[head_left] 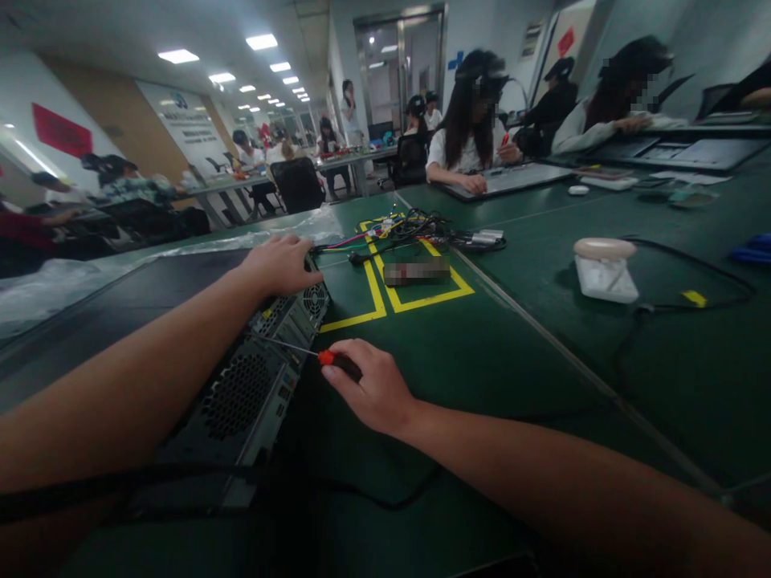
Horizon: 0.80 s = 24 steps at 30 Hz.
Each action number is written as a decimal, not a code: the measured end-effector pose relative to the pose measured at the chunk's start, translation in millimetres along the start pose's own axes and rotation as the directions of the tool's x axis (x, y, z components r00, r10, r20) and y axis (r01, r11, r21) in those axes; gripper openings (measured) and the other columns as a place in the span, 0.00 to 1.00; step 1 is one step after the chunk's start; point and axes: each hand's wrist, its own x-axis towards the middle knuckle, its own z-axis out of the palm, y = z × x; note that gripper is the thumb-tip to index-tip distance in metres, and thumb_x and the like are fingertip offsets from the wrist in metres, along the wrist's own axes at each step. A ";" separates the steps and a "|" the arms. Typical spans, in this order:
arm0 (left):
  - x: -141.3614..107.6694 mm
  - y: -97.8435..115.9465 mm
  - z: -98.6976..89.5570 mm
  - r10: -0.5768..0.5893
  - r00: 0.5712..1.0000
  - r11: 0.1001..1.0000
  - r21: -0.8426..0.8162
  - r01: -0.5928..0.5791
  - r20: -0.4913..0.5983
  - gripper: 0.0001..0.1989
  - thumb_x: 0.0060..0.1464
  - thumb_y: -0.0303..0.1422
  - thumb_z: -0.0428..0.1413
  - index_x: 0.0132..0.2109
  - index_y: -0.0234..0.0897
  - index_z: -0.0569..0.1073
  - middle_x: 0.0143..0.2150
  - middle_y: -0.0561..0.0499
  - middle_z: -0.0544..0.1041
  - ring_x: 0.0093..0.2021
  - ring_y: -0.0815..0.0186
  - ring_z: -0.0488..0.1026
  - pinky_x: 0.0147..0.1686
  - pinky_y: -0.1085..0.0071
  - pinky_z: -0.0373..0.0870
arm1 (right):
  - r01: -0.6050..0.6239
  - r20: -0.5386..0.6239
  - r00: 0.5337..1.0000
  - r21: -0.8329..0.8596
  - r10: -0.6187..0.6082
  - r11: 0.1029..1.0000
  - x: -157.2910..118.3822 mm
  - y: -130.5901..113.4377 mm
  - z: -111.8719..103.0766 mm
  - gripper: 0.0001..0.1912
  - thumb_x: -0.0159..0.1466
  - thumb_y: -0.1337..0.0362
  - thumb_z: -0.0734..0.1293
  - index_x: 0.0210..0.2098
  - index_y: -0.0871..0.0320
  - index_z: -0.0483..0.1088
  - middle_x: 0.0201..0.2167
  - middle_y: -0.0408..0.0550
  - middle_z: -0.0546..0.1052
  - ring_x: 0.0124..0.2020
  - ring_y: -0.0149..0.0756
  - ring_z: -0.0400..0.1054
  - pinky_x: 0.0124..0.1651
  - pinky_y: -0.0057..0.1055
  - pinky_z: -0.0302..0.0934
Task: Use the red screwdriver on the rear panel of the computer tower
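Observation:
A black desktop computer case (181, 277) lies flat at the left, its rear panel with a honeycomb vent (238, 393) turned toward the right. On its top, by the far rear corner, rests my left hand (280, 265), fingers laid out and the thumb reaching over the rear edge. My right hand (377, 385) is wrapped round the handle of a screwdriver (326, 358) with a red collar. The thin shaft points left to the rear panel, near the expansion slots; whether the tip sits in a screw cannot be made out.
Bundled cables (422, 229) lie beyond the case, beside a blurred box (415, 271) inside yellow tape (434, 303). A white block with a round beige top (605, 269) and cord stands right. Clear plastic sheeting (36, 297) lies behind the case. A co-worker (470, 128) sits across the table.

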 end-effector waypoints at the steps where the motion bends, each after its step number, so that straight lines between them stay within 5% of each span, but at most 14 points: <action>1: -1.5 1.9 1.0 0.005 1.000 1.000 0.026 -0.005 0.000 0.39 0.55 0.53 0.48 0.65 0.33 0.66 0.65 0.31 0.69 0.63 0.39 0.66 0.57 0.49 0.64 | -0.002 0.003 1.000 0.000 0.002 1.000 -0.1 -0.2 0.1 0.08 0.71 0.60 0.66 0.47 0.55 0.72 0.39 0.46 0.77 0.39 0.37 0.72 0.42 0.34 0.65; 9: -6.4 6.9 0.5 0.002 1.000 0.996 0.086 -0.003 0.021 0.37 0.55 0.54 0.47 0.65 0.38 0.66 0.64 0.33 0.70 0.61 0.38 0.68 0.56 0.44 0.65 | -0.021 0.013 1.000 0.012 0.021 1.000 0.5 0.4 1.1 0.10 0.72 0.58 0.62 0.46 0.55 0.73 0.38 0.47 0.77 0.38 0.38 0.73 0.42 0.35 0.66; 15: -2.5 4.0 4.4 -0.017 0.998 1.000 0.023 0.016 0.054 0.40 0.50 0.58 0.50 0.64 0.39 0.68 0.63 0.36 0.70 0.60 0.38 0.69 0.57 0.46 0.65 | -0.033 0.019 0.999 0.025 0.032 0.999 -2.1 -0.1 3.0 0.12 0.65 0.62 0.69 0.47 0.52 0.67 0.40 0.45 0.78 0.39 0.39 0.74 0.42 0.35 0.67; 24: -4.7 6.3 2.9 -0.021 0.998 0.999 0.052 0.018 0.057 0.39 0.52 0.55 0.49 0.66 0.40 0.66 0.64 0.35 0.70 0.59 0.38 0.69 0.53 0.47 0.67 | -0.006 0.011 1.000 0.025 0.006 1.000 -0.8 -1.7 2.1 0.06 0.68 0.64 0.67 0.45 0.53 0.67 0.40 0.45 0.77 0.40 0.38 0.74 0.44 0.34 0.66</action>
